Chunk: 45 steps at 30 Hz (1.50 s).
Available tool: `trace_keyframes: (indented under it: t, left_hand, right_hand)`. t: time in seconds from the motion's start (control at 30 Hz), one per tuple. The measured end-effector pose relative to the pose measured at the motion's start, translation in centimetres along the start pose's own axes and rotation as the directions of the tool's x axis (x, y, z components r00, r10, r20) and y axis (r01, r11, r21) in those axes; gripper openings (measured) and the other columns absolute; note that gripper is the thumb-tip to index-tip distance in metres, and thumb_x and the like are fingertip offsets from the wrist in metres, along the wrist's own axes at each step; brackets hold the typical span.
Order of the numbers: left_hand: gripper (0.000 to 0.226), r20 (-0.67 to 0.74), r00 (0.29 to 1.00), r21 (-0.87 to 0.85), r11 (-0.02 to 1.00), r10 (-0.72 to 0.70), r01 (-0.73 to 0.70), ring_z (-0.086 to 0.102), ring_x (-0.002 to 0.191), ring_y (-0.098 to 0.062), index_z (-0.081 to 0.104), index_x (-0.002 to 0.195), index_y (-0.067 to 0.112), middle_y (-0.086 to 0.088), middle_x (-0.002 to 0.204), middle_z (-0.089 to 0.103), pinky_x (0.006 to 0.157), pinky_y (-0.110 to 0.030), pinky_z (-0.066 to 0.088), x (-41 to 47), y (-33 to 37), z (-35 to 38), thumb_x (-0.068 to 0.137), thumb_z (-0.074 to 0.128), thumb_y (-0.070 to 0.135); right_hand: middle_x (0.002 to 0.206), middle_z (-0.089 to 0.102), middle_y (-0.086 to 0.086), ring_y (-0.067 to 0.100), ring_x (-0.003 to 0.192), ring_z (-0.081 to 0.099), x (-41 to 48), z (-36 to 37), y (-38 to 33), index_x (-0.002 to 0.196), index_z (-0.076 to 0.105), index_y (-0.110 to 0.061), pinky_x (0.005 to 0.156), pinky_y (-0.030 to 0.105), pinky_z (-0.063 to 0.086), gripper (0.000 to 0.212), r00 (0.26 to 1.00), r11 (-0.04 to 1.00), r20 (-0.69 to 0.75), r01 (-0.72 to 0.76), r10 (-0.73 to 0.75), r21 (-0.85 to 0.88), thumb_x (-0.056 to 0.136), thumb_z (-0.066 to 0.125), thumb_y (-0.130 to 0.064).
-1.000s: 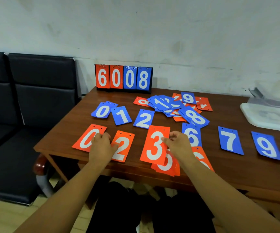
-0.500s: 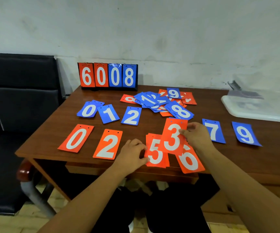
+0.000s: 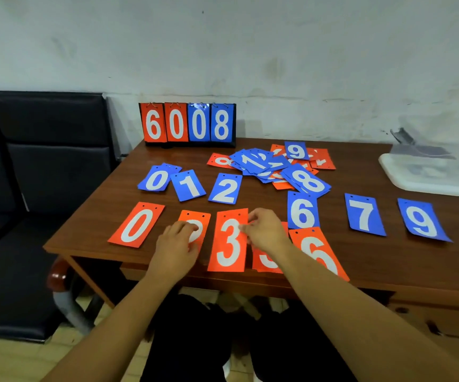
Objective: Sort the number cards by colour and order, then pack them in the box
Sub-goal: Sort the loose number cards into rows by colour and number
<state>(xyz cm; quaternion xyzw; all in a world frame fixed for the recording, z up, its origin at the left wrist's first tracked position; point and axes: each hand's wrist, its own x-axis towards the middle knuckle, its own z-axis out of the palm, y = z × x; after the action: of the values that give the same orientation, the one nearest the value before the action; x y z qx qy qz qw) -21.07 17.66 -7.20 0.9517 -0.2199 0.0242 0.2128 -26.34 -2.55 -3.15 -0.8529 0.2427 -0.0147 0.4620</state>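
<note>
**A:** What are your hands doing?

**B:** Your right hand [image 3: 267, 230] pinches the right edge of the orange rectangular card with a white 3 [image 3: 228, 244], which lies flat near the front of the brown wooden table [image 3: 85, 232]. Your left hand [image 3: 176, 245] rests with bent fingers on the orange card with a white 2 [image 3: 198, 217] just beside it. I cannot tell whether it grips that card.

**A:** And around them?

**B:** The orange 0 card [image 3: 137, 224] lies left of the 2. The orange 5 card [image 3: 267, 264] lies partly under your right wrist, with the orange 6 card [image 3: 319, 252] beside it. Behind lie the blue 0 [image 3: 155, 180], blue 1 [image 3: 188, 186], blue 2 [image 3: 225, 188], blue 6 [image 3: 302, 210], blue 7 [image 3: 364, 215] and blue 9 [image 3: 422, 220]. The mixed heap of blue and orange cards [image 3: 275, 164] sits farther back. The white plastic box [image 3: 429, 177] stands at the far right, well apart from your hands.
</note>
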Motion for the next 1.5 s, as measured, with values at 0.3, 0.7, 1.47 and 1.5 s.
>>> trace_keyframes:
  t: [0.3, 0.7, 1.47, 1.5]
  left_hand:
    - [0.045, 0.032, 0.999, 0.053, 0.999, -0.006, 0.004, 0.044, 0.127, -0.015, 0.054, 0.135, 0.019, 0.003, 0.138, 0.049, 0.106, -0.031, 0.040, -0.1, -1.5, 0.0, 0.092, 0.061, 0.030]
    - [0.030, -0.051, 0.998, -0.016, 0.999, -0.045, 0.044, 0.046, 0.123, -0.014, 0.060, 0.120, 0.022, 0.003, 0.130, 0.052, 0.098, -0.029, 0.042, 4.5, -1.0, -0.7, 0.091, 0.062, 0.029]
    - [0.038, 0.178, 0.984, 0.104, 0.994, 0.026, -0.045, 0.044, 0.135, -0.018, 0.054, 0.134, 0.023, 0.000, 0.146, 0.049, 0.106, -0.034, 0.038, 16.8, -2.7, 0.7, 0.098, 0.052, 0.034]
    - [0.037, 0.185, 0.982, 0.091, 0.995, 0.027, -0.045, 0.043, 0.135, -0.017, 0.055, 0.134, 0.022, 0.000, 0.146, 0.049, 0.106, -0.033, 0.038, 16.7, -2.7, 0.6, 0.099, 0.052, 0.034]
  right_hand:
    - [0.117, 0.062, 0.007, 0.023, 0.103, 0.062, 1.2, 2.6, -0.5, 0.119, 0.059, -0.015, 0.079, 0.034, 0.053, 0.032, 0.999, 0.830, -0.020, 0.029, -0.049, -0.557, 0.091, 0.065, -0.028]
    - [0.132, 0.049, 0.009, 0.022, 0.105, 0.061, 4.5, -0.2, -0.4, 0.129, 0.050, -0.013, 0.075, 0.030, 0.051, 0.047, 0.970, 0.868, -0.158, 0.084, -0.183, -0.489, 0.090, 0.065, -0.035]
    - [0.102, 0.067, 0.007, 0.022, 0.088, 0.062, 15.8, 1.0, -0.8, 0.122, 0.056, -0.016, 0.073, 0.039, 0.053, 0.030, 0.810, 0.519, 0.218, 0.530, -0.544, -0.671, 0.101, 0.041, -0.032]
    - [0.105, 0.067, 0.008, 0.022, 0.091, 0.063, 15.8, 0.9, -0.7, 0.121, 0.057, -0.016, 0.075, 0.039, 0.054, 0.030, 0.832, 0.572, 0.167, 0.496, -0.530, -0.653, 0.100, 0.043, -0.031]
